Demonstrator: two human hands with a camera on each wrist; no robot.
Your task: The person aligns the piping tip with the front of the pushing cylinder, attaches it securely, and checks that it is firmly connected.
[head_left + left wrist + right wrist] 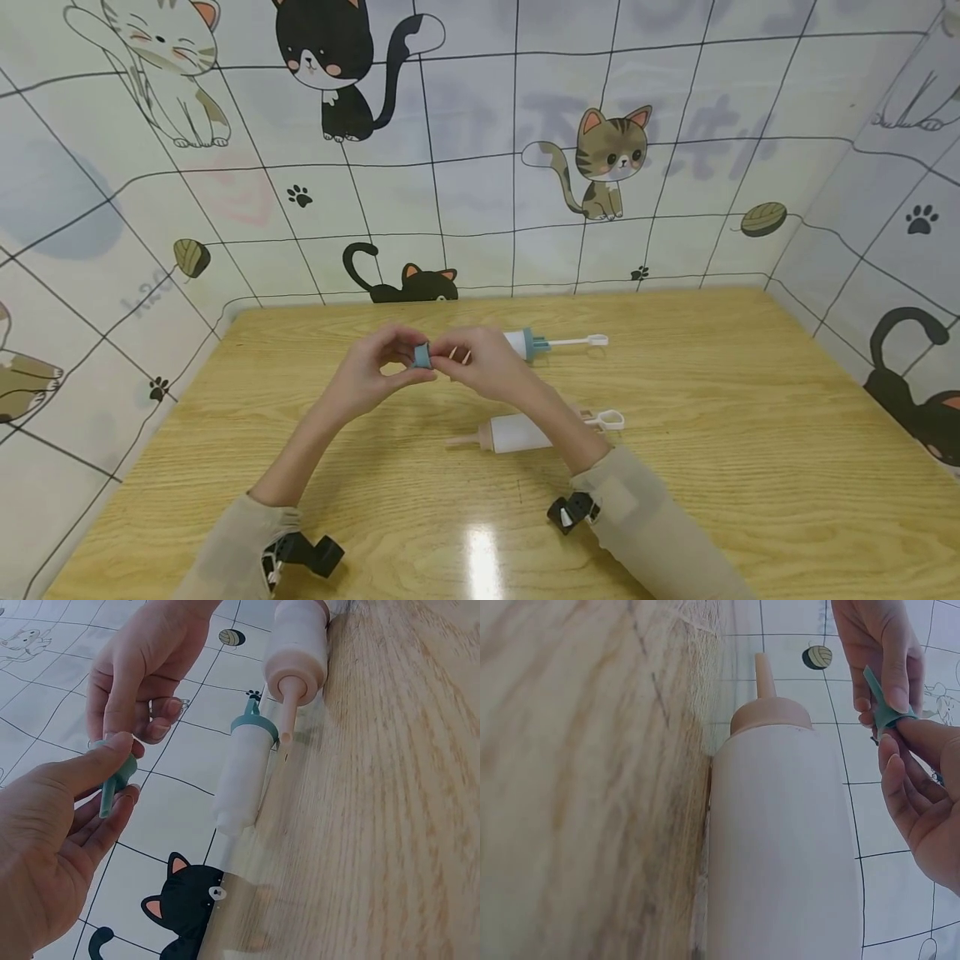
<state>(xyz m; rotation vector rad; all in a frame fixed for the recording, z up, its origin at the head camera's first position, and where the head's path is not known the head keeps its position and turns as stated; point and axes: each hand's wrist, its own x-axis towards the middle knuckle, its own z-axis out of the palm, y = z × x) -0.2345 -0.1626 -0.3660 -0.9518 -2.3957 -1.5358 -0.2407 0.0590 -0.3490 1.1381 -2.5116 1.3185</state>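
Observation:
A teal nozzle cap [422, 356] with a thin spout [107, 802] is held in the air between the two hands. My left hand [367, 372] grips it between thumb and fingers. From the other side my right hand [486, 364] has its thumb and fingertips at the cap's wide end [896, 718], pinching it there. Behind the right hand lies a white bottle [244, 772] with a teal collar [531, 343]. Nearer, partly covered by the right forearm, a second white bottle [517, 433] lies with a beige nozzle cap [772, 714] on it.
Both bottles lie on the wooden table [750, 433]. White handled ends, one a looped piece [611, 419] and one a thin stick [577, 341], stick out to the right. A cat-patterned cloth [480, 192] stands behind the table and at its sides.

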